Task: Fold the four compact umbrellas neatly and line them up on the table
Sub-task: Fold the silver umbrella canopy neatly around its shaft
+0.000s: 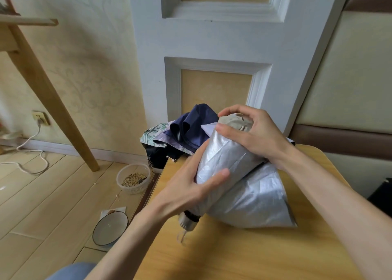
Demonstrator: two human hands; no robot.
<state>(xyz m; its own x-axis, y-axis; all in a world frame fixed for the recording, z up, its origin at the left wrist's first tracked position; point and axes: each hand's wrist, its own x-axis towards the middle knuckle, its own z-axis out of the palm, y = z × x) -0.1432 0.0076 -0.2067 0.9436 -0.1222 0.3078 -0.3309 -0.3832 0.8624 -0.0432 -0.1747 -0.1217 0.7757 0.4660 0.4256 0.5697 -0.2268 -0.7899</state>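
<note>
Task obj: silver umbrella (244, 173), held just above the table (233, 254), over its middle. Long axis tilted: handle (187, 221) low toward table's near-left edge, capped tip up toward its far edge. L hand (191, 186) wraps the canopy mid-length, thumb on front. R hand (250, 131) curls round the tip end. Loose fabric flares to the R, resting on table; prob. needs rolling in next, R hand nearer. The other umbrellas (186, 135) are heaped unfolded at table's far-left edge. On floor left of table: plastic tub (133, 179) w/ seeds, and a bowl (110, 228), contents not visible.
</note>
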